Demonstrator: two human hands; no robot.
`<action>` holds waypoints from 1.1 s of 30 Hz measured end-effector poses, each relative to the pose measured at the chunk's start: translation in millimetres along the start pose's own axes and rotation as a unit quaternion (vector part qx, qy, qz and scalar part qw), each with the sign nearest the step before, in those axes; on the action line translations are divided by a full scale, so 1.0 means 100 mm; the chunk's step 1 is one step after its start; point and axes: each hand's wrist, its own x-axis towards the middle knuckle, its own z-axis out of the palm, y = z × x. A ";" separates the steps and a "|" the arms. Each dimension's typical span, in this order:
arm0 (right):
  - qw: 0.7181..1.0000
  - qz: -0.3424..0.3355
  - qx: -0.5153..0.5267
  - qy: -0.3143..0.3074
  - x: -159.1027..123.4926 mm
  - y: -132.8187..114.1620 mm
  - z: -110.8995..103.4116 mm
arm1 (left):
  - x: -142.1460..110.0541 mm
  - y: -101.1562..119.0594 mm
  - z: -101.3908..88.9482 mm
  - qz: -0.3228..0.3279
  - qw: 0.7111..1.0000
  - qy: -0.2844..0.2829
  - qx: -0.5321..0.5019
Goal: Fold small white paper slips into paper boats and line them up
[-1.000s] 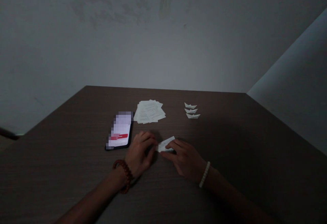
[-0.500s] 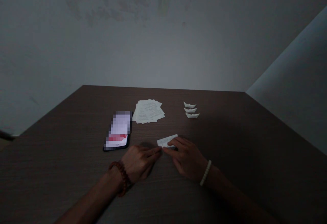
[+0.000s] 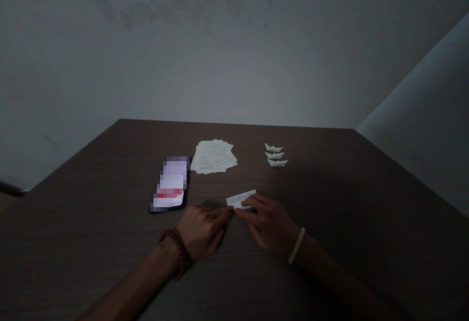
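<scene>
Dim light (phone screen (image 3: 173, 174) glowing); print (image 3: 213, 155) seemingly blurred.

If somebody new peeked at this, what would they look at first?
Probably the glowing phone, left of the paper pile, because its screen is bright and has a red band. Next, maybe the three little white boats, lined up to the right of that pile. Nearer, the left hand and right hand come close together at a small white slip.
</scene>
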 end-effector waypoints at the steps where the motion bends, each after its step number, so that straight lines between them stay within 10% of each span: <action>1: 1.000 0.001 0.000 0.000 0.00 0.00 0.00 | 0.01 0.00 -0.01 -0.001 1.000 0.002 0.005; 33: 1.000 0.005 0.003 0.004 0.00 0.00 -0.01 | 0.00 0.02 0.01 0.014 0.999 -0.030 0.035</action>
